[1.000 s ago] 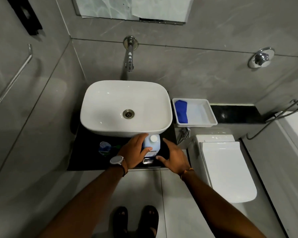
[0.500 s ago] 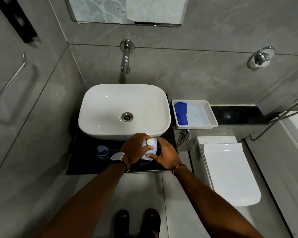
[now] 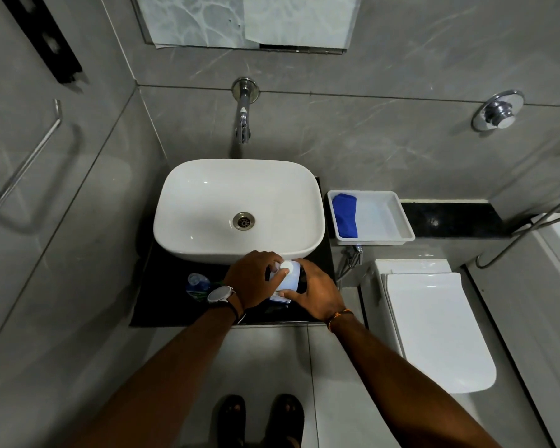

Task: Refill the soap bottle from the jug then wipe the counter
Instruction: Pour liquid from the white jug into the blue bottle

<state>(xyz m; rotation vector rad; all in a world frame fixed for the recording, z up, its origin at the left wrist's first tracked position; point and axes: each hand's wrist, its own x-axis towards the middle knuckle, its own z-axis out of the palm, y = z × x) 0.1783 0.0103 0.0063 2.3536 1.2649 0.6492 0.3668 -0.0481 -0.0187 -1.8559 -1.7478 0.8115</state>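
On the dark counter (image 3: 165,295) before the basin, seemed barely begun: nothing poured as far as could be told, nothing wiped. At the left, saw the soap bottle (image 3: 197,283) standing untouched. Next along, found the left hand (image 3: 251,279) curled over the jug (image 3: 288,282), fingertips pinching its white cap, probably to unscrew it. Further right, found the right hand (image 3: 317,292) wrapped round the jug's body, steadying it. Far right, noted the blue cloth (image 3: 345,215) lying unused in the white tray (image 3: 379,218).

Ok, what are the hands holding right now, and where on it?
Both hold the jug. The left hand grips its top at the cap, and the right hand wraps its right side.
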